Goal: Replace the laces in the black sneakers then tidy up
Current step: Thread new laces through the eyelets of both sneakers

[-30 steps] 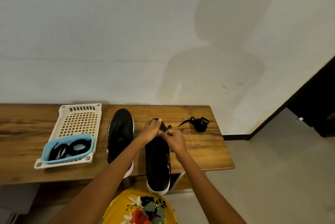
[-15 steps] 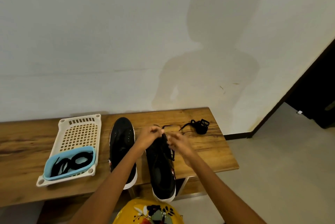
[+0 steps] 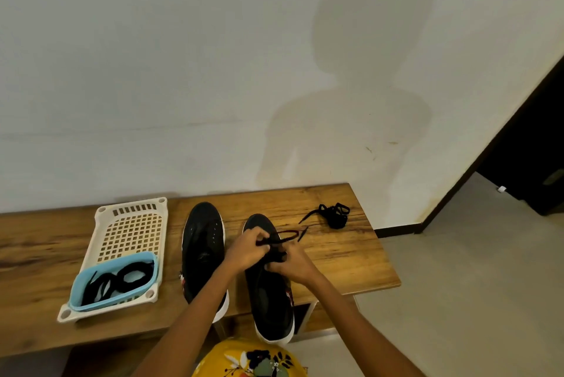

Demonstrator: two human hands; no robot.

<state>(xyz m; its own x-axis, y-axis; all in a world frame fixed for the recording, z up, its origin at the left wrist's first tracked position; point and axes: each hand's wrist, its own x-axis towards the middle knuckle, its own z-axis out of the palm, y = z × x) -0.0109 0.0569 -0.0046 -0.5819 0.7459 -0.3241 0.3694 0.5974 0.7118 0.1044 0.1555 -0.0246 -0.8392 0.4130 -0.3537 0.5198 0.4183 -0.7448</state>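
Room: pale wall (image 3: 152, 71) is standing behind the bench, w/ the person's shadow falling on it; a dark doorway (image 3: 531, 147) is opening far out past the right hand.
Bench: wooden bench top (image 3: 345, 266) is carrying everything; both hands are working over its middle.
Left hand: left hand (image 3: 245, 251) is curling its fingers round a black lace (image 3: 282, 238), pinching it just above the shoe.
Right hand: right hand (image 3: 293, 263) is gripping the same lace lower down, fingers bent, touching the shoe's upper (exact pinch point is hidden by the knuckles).
Lace: it's looping out beyond the fingertips, one tip (image 3: 302, 234) lying on the wood just past the right hand.
Right sneaker: black sneaker w/ white sole (image 3: 271, 306) is lying directly under both hands, heel hanging over the near edge.
Left sneaker: second black sneaker (image 3: 203, 248) is sitting just outside the left hand, no lace showing in its eyelets.
Loose lace: a bundled black lace (image 3: 334, 215) is lying beyond the right hand, well apart from it.
Tray: white perforated tray (image 3: 131, 224) is resting far out on the left-hand side.
Tub: blue tub (image 3: 116, 300) is sitting in the tray's near end, holding coiled black laces (image 3: 131, 277).
Clothing: yellow floral fabric (image 3: 250, 358) is showing below the forearms.
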